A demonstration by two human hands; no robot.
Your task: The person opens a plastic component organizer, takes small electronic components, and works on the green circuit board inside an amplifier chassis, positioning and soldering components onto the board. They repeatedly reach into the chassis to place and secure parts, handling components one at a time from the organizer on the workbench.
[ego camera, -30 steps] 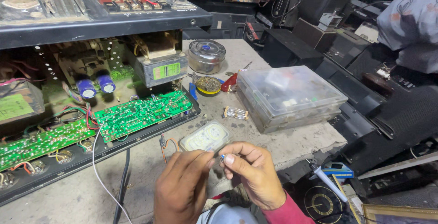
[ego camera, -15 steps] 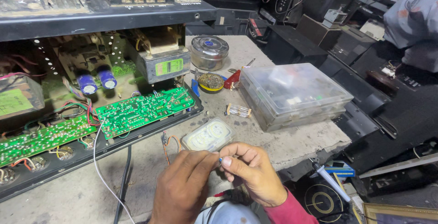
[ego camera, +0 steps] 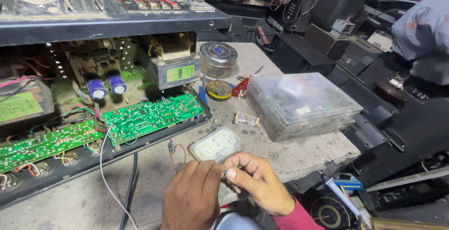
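Observation:
My left hand (ego camera: 191,197) and my right hand (ego camera: 259,183) meet low in the middle of the view, just above the workbench edge. Their fingertips pinch one tiny part with a blue tip (ego camera: 225,173) between them; its shape is too small to tell. Just beyond my fingers lies a small clear plastic box (ego camera: 216,144). An opened amplifier chassis (ego camera: 107,29) fills the left, with green circuit boards (ego camera: 149,116) folded out flat, two blue capacitors (ego camera: 106,86) and a transformer (ego camera: 177,70).
A large clear plastic parts case (ego camera: 299,103) sits right of centre on the concrete bench (ego camera: 290,155). A round metal tin (ego camera: 218,58), a yellow flux tin (ego camera: 219,89) and a taped resistor strip (ego camera: 246,118) lie behind. A soldering iron (ego camera: 337,193) hangs below. Black equipment is stacked right.
Both hands stay pinched together on the tiny part, with only slight finger movement. The view has shifted a little; nothing on the bench has moved.

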